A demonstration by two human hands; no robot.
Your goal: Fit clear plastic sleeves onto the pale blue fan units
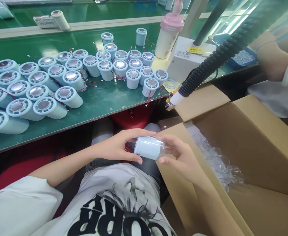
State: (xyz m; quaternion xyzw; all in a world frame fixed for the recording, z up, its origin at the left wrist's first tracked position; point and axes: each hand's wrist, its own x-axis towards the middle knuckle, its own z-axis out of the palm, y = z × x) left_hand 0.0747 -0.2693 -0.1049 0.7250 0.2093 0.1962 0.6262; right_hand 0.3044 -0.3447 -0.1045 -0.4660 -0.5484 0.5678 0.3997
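Over my lap, a light-blue cylinder (147,148) lies on its side between my two hands. Its right part sits inside a clear plastic cup (161,150). My left hand (121,146) is closed round the left end of the cylinder, thumb below and fingers above. On the other side, my right hand (179,155) grips the clear cup with thumb and fingers. A thin wire with a small plug (163,128) shows just above my right fingers. The cylinder's left end face is mostly hidden by my left hand.
Rows of similar light-blue cylinders (71,75) with thin wires stand or lean on the green table (97,98). An open cardboard box (264,144) at right holds clear plastic cups (217,160). A black corrugated hose (215,59) hangs over it. Behind stands a pink-lidded bottle (168,32); another person's arm (269,55) is at right.
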